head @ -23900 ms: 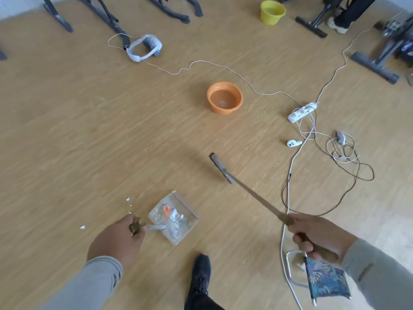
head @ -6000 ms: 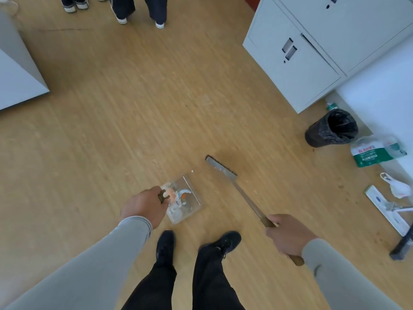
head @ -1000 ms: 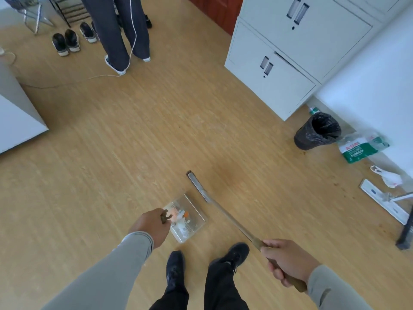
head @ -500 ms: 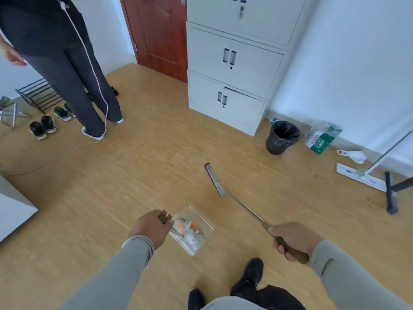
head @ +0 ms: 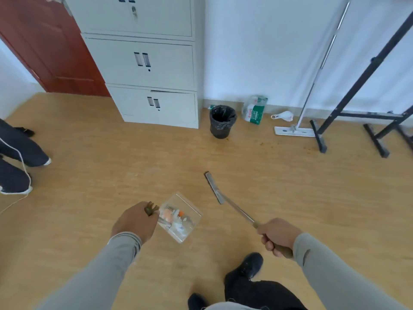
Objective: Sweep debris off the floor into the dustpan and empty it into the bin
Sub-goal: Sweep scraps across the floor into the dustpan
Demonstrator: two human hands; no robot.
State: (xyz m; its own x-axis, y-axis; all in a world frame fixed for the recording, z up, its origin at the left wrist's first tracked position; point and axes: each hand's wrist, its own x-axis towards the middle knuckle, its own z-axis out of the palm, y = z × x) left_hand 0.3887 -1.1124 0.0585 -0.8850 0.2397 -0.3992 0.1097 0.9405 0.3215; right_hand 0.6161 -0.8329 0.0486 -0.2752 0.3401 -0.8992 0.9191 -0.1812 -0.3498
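Pale wood floor [head: 89,164] runs to a black-lined bin [head: 222,121]. Left hand [head: 134,222] grips a clear dustpan [head: 181,218] of blurred debris [head: 176,217]; right hand [head: 277,237] clasps a thin broom [head: 225,198], its bristles indistinct.

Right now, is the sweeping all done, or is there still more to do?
Sweeping looks done: bits of rubbish lie in the clear dustpan, held by the left hand. The right hand holds the broom. Still left: walk to the black bin by the cabinet and tip the rubbish in.
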